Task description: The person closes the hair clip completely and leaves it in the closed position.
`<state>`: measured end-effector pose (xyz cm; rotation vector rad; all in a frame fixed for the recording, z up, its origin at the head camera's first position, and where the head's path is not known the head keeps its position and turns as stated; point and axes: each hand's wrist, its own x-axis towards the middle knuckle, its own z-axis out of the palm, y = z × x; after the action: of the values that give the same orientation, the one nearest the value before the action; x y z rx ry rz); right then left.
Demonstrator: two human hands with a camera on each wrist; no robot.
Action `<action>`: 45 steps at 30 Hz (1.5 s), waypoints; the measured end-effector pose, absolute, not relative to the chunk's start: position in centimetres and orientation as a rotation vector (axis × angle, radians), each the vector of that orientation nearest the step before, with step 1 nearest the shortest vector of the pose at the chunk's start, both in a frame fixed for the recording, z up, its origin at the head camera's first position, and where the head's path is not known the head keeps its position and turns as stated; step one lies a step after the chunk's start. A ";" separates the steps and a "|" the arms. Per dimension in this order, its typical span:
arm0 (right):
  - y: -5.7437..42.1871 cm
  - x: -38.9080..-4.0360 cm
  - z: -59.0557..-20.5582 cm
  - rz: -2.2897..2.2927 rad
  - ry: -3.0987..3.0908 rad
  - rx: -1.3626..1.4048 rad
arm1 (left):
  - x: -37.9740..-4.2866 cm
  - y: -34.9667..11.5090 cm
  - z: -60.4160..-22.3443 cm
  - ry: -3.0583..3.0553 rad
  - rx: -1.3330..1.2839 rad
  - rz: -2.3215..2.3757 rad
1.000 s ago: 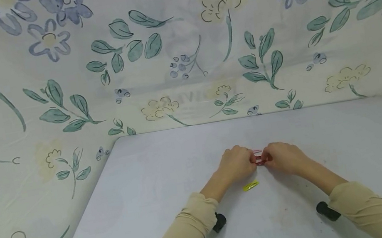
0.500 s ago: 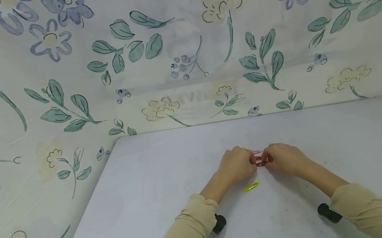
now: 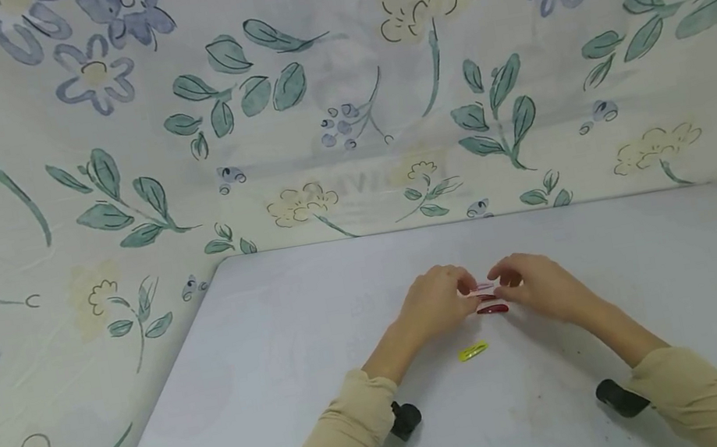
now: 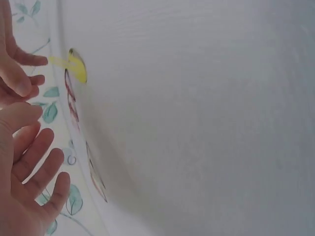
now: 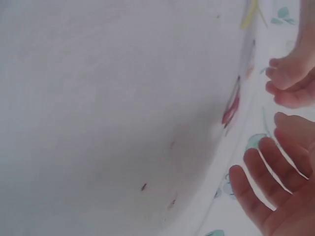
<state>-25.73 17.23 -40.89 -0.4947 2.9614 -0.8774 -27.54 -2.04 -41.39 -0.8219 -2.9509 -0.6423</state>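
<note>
Three snap hair clips lie in a column on the white table: a pink hair clip (image 3: 483, 286) at the back, a dark red hair clip (image 3: 487, 297) in the middle and a red hair clip (image 3: 492, 309) in front. Nearer the body rests a yellow hair clip (image 3: 473, 350). My left hand (image 3: 436, 307) is at the left ends of the column, fingers parted and holding nothing. Opposite it, my right hand (image 3: 546, 288) is at the right side with fingers loosely spread, also without anything in them. Both thumbs are close to the middle clip.
The white table (image 3: 273, 396) ends at the back against a flower-print cloth (image 3: 348, 162), which also rises at the sides. A black device (image 3: 406, 421) sits under the left wrist, another black device (image 3: 623, 398) under the right. Small dark specks mark the tabletop at right.
Earlier both hands pinched at the red clips; now the fingers have come away and spread, and the hands have drawn slightly apart and back. The front red clip is now uncovered.
</note>
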 end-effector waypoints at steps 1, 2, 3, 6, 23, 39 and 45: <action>17.3 -25.7 -40.9 -0.902 2.967 -0.502 | -27.5 -2.3 -41.3 -2.943 -0.815 -0.670; 17.3 -25.7 -40.8 -0.932 2.970 -0.505 | -27.5 -2.5 -41.2 -2.934 -0.811 -0.703; 17.3 -25.7 -40.7 -0.964 2.974 -0.508 | -27.5 -2.7 -41.1 -2.923 -0.806 -0.742; 17.3 -25.5 -40.6 -1.053 2.997 -0.513 | -27.3 -3.4 -40.9 -2.883 -0.803 -0.848; 16.7 -24.1 -41.4 -1.210 2.953 -0.558 | -25.8 -6.7 -40.9 -2.815 -0.778 -1.128; 15.9 -22.1 -42.3 -1.134 2.846 -0.686 | -23.7 -6.8 -41.6 -2.859 -0.862 -1.221; 15.3 -21.6 -42.6 -1.085 2.830 -0.647 | -23.1 -6.5 -42.1 -2.946 -0.844 -1.158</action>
<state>-21.57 15.29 -42.59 -0.6471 2.8305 -1.0854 -23.12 -6.53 -42.05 -0.8444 -2.9460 -1.1583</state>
